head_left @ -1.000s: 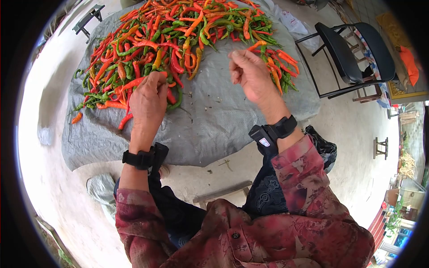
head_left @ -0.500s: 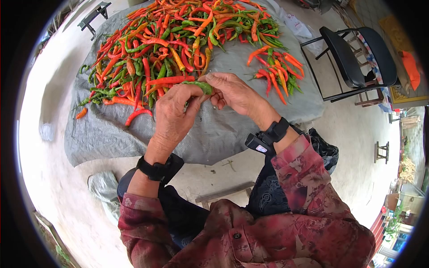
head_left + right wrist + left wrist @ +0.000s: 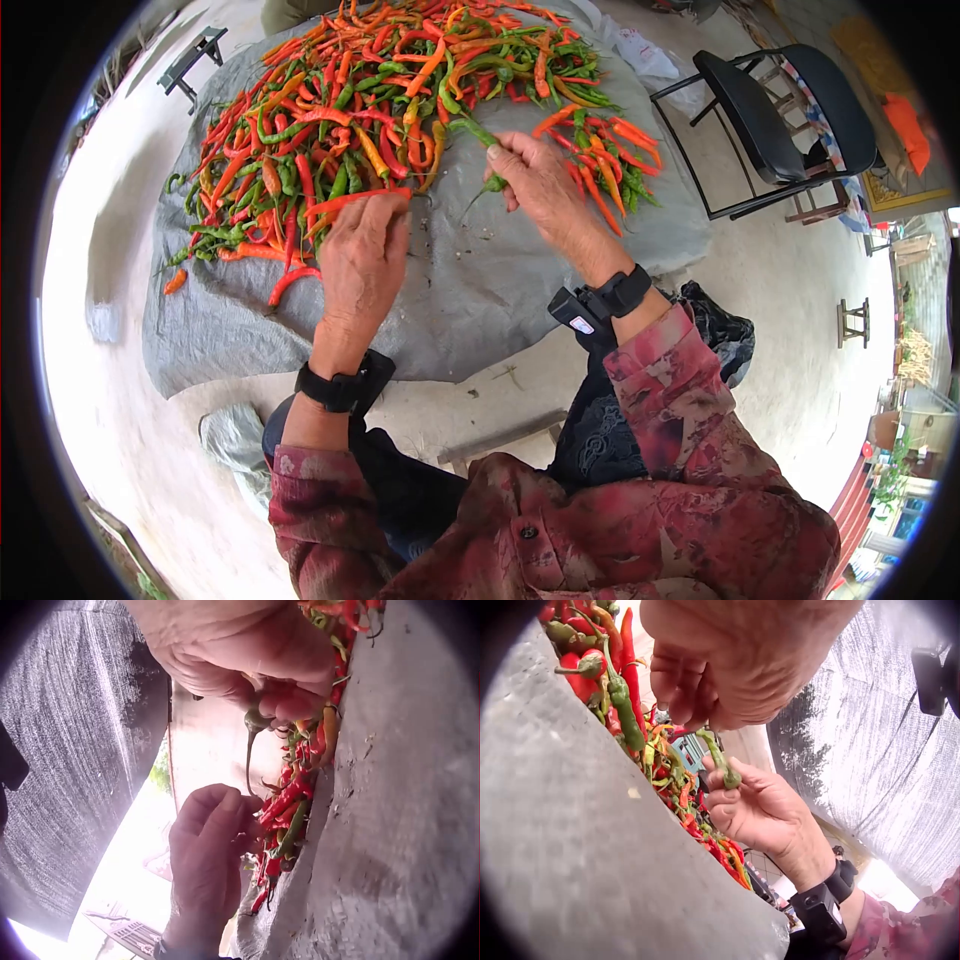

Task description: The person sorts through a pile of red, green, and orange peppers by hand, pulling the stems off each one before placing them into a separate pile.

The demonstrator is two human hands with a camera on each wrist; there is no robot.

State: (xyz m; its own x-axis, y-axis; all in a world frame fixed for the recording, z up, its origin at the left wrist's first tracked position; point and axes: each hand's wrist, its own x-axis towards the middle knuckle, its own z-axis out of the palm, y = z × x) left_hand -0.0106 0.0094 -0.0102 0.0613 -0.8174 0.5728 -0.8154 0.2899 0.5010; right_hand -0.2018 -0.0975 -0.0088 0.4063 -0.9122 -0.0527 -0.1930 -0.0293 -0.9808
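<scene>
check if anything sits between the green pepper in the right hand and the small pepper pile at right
Nothing visible but the right hand itself, which pinches the green pepper; no other object shows between it and the small pepper pile in the head view.

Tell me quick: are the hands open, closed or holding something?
Left hand: curled; can't tell if it holds anything.
Right hand: holding a green pepper.

Wrinkly grey tarp (image 3: 450, 320) here, big messy heap of red, orange and green chillies (image 3: 350, 110) on it, smaller pile (image 3: 615, 160) to the right, plus scattered crumbs (image 3: 369, 742).
</scene>
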